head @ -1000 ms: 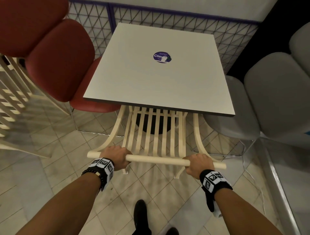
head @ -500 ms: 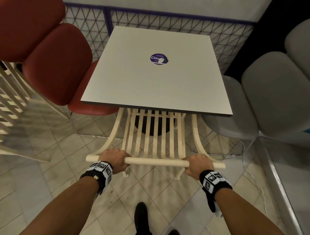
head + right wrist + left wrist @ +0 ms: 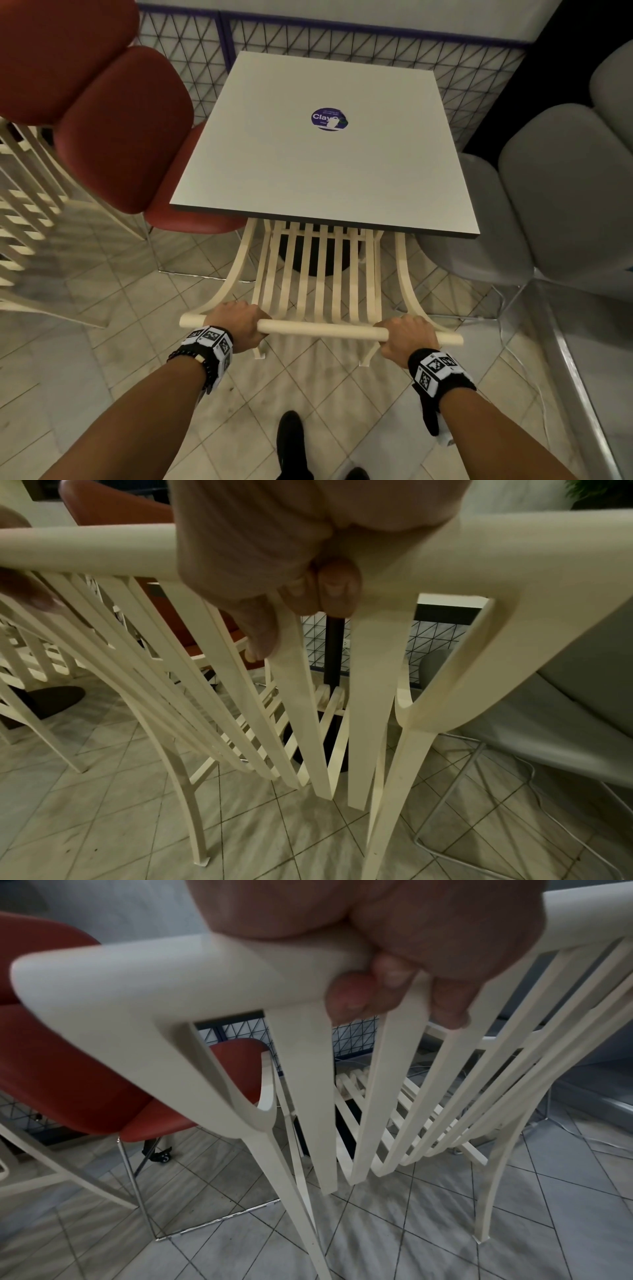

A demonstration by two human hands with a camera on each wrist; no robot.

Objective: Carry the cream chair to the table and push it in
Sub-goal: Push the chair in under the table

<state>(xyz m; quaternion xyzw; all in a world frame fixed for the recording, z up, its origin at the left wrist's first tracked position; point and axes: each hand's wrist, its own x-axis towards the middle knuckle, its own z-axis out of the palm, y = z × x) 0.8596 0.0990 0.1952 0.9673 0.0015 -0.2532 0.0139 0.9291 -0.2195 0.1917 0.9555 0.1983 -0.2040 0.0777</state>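
Observation:
The cream chair has a slatted back and a round top rail. It stands on the tiled floor with its seat under the near edge of the square white table. My left hand grips the left part of the top rail, fingers curled round it. Near the rail's other end my right hand holds it the same way. The seat slats reach toward the table's black post.
A red padded chair stands left of the table, a grey padded chair right of it. More cream chairs stand at far left. A wire-grid barrier runs behind the table. My shoe is on the tiles below.
The chair has slid a little farther under the table, with less of its slats showing in front of the edge. Both hands keep their grip on the rail.

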